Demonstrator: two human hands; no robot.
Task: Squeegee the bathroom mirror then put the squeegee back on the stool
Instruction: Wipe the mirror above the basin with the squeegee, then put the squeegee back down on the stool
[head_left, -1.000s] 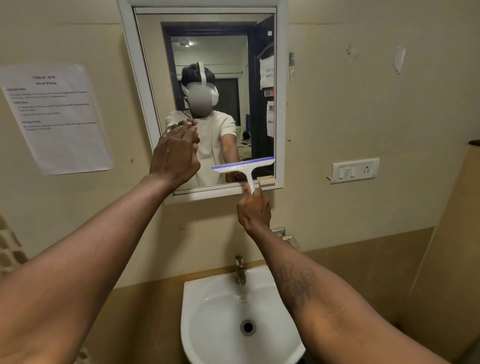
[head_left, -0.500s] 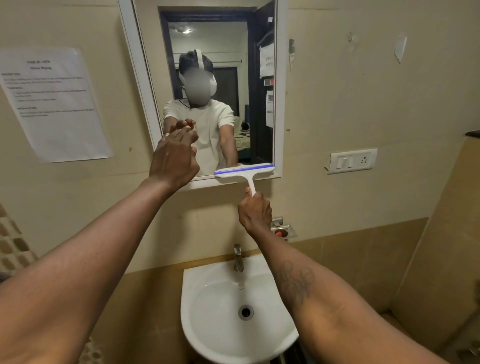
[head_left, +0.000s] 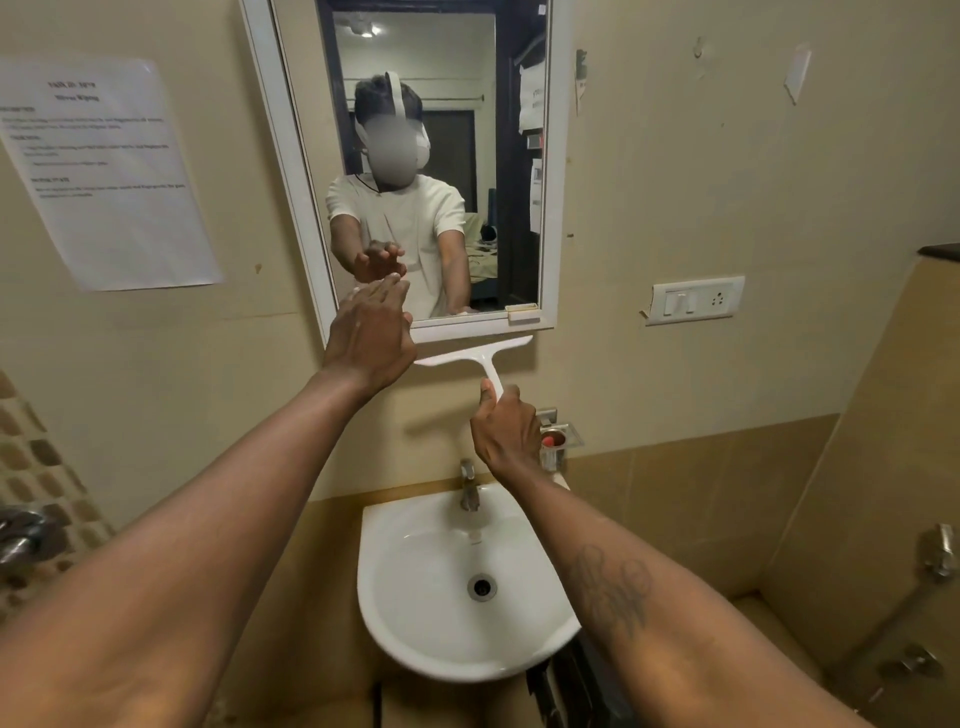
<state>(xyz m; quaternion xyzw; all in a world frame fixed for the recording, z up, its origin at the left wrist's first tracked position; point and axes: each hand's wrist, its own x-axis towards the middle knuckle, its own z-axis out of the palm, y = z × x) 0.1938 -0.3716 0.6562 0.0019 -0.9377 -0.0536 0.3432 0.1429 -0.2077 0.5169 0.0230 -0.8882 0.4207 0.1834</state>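
Change: since a second ago the squeegee (head_left: 475, 354) has run down off the glass; its blade now sits just below the bottom frame of the mirror (head_left: 551, 171), against the wall.

Grip: the right hand (head_left: 506, 434) is closed round the lower end of the white handle, fingers wrapped, thumb up along the shaft.

Other hand: the left hand (head_left: 371, 338) holds nothing, fingers loosely spread and flat, raised at the mirror's lower left corner, covering the blade's left end.

Tool axis: the handle rises up and slightly left from the fist; the blade crosses it at the top, lying nearly level and tilted up to the right.

Key relation: the tool is already in the right hand, so that arm carries it. The stool is not in view, so which way it lies cannot be told.

Materials: the squeegee looks like smooth, rigid white plastic, T-shaped, with a thin edge. The mirror is flat glass in a white frame.

Surroundings: a glossy white basin (head_left: 415, 639) with a metal tap (head_left: 469, 486) sits directly under the hands.

Stage: the downward stroke looks finished at the right side; whether more passes are needed I cannot judge.
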